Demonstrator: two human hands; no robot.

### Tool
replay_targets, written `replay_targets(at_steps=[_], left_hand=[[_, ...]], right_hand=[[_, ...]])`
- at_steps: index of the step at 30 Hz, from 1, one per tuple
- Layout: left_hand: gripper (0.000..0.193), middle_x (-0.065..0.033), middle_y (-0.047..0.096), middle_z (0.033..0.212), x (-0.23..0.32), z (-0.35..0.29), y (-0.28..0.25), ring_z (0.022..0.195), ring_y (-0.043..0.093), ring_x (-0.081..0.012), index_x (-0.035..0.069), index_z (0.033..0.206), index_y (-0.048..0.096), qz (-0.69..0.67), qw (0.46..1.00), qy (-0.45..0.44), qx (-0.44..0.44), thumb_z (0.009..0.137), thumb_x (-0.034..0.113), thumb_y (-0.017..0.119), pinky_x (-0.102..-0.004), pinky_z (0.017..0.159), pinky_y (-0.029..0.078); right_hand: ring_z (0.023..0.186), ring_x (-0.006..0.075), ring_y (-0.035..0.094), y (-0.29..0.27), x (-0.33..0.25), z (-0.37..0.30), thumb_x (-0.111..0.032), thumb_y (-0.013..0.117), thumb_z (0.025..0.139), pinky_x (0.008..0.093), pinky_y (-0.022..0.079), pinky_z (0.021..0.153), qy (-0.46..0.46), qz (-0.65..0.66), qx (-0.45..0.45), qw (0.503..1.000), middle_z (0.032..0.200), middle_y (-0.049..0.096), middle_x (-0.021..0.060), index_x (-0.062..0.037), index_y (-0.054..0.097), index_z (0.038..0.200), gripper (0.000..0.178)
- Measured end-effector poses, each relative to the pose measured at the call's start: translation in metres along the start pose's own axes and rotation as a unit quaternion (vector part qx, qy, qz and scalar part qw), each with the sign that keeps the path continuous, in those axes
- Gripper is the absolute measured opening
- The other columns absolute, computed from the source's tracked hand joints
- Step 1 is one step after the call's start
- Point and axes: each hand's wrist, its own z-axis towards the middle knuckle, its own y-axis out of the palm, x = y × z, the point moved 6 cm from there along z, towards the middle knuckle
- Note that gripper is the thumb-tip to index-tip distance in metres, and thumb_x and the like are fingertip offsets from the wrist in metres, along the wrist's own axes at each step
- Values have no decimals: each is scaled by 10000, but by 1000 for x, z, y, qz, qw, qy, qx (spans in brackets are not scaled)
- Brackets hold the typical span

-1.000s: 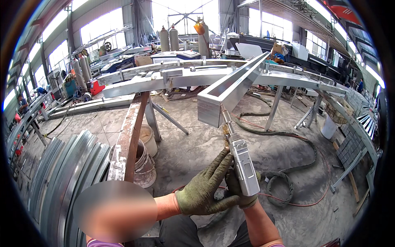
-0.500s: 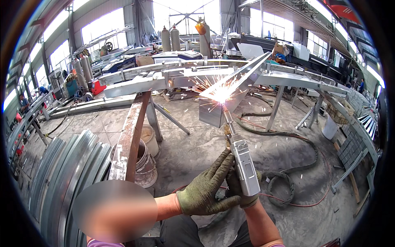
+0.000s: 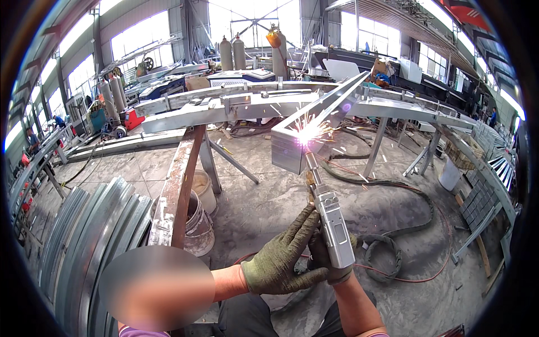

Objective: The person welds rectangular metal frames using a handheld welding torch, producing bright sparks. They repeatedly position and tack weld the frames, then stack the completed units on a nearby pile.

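Observation:
My right hand (image 3: 337, 272), in a dark green glove, wraps the grip of a silver handheld welding torch (image 3: 336, 230), mostly hidden behind its body. My left hand (image 3: 283, 255), gloved alike, has its fingers stretched out flat, their tips against the torch's near left side below the brass-coloured neck. The torch's nozzle (image 3: 311, 162) points away from me at the end of a metal box-section beam (image 3: 287, 153). A bright glow with flying sparks (image 3: 307, 133) covers the contact spot, so the seam there is hidden.
The beam rests across a long metal frame (image 3: 264, 108) on legs. A rusty steel bar (image 3: 178, 194) runs toward me at left, beside buckets (image 3: 197, 230) and curved metal strips (image 3: 92, 241). Coiled hose (image 3: 387, 255) and a red cable lie on the concrete floor at right.
The glowing spot has shifted slightly to the right along the beam's end. The sparks now spray more upward and less to the left. Both hands keep almost the same pose.

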Motion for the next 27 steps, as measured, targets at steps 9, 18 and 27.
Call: replay_targets(at_steps=[9,18,27], left_hand=[[1174,-393,164,1695,-1,-2,2,1576,245,-532,-78,1667,73,5,1000,-6,-2,910,416,824,-527,1266,301],[1147,-379,165,1699,1,-1,3,1575,246,-533,-62,1668,106,13,1000,-11,-1,915,422,823,-540,1261,312],[1122,-402,164,1688,4,-1,3,1554,291,-545,-89,1656,127,32,999,-9,-4,924,406,818,-522,1250,347]], right_hand=[[669,89,625,-7,-21,12,-105,732,958,290,523,580,55,69,-28,996,794,694,30,31,690,1063,177],[585,64,602,-8,-22,10,-89,720,971,272,485,524,89,57,-79,991,753,678,8,25,688,1139,206],[802,278,603,-9,-6,-4,-115,724,775,423,481,701,75,-26,-139,987,876,585,70,-50,682,960,201]])
